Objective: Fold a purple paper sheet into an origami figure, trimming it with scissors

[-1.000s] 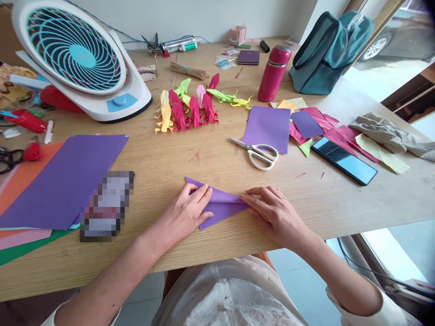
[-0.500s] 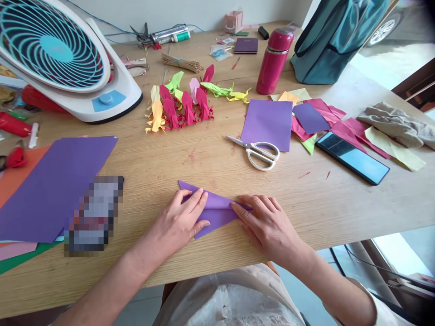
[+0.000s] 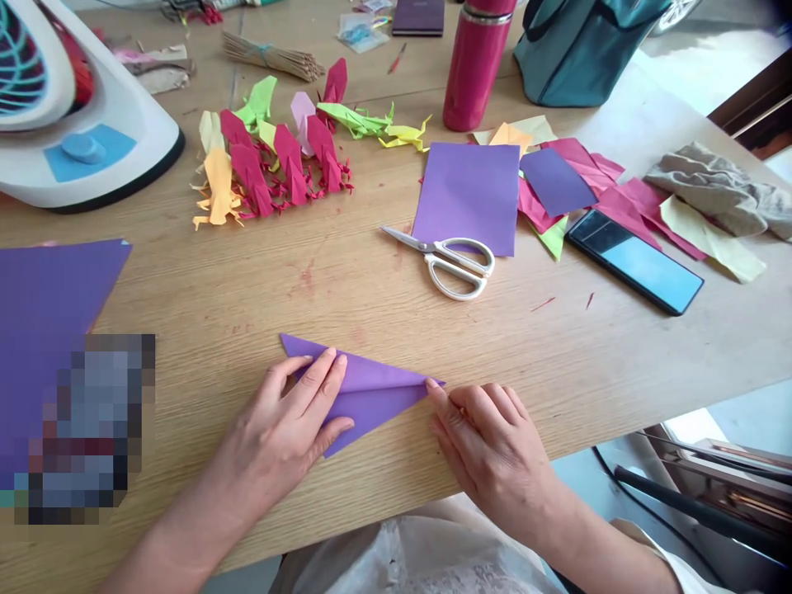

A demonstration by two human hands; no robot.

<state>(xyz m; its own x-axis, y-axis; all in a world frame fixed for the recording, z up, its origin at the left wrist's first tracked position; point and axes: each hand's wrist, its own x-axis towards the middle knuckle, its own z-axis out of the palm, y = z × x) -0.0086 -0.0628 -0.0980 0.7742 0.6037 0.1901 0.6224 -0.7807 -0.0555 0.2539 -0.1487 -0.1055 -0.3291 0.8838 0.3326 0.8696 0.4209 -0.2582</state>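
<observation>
A folded sheet of purple paper (image 3: 371, 375) lies on the table in front of me, its long point aimed right. My left hand (image 3: 290, 412) holds its wide end down, fingers along the top layer and thumb at the lower edge. At the narrow tip, my right hand (image 3: 488, 433) grips the paper with the index finger pressed on it and the other fingers curled; what the thumb does is partly hidden. Beyond the hands rest white-handled scissors (image 3: 449, 260), blades partly apart, touching a flat purple sheet (image 3: 467, 198).
Several folded paper figures (image 3: 275, 165) stand at the back left, near a fan (image 3: 124, 148). Purple sheets (image 3: 43, 297) and a blurred-out object (image 3: 92, 421) lie left. To the right are paper scraps (image 3: 582, 165), a phone (image 3: 637, 260), a cloth (image 3: 711, 186), a bottle (image 3: 476, 70) and a bag (image 3: 569, 58).
The view has come closer and shifted. My right hand has slid to the paper's tip, its fingers now more curled, and more of the folded edge shows. My left hand stays on the wide end.
</observation>
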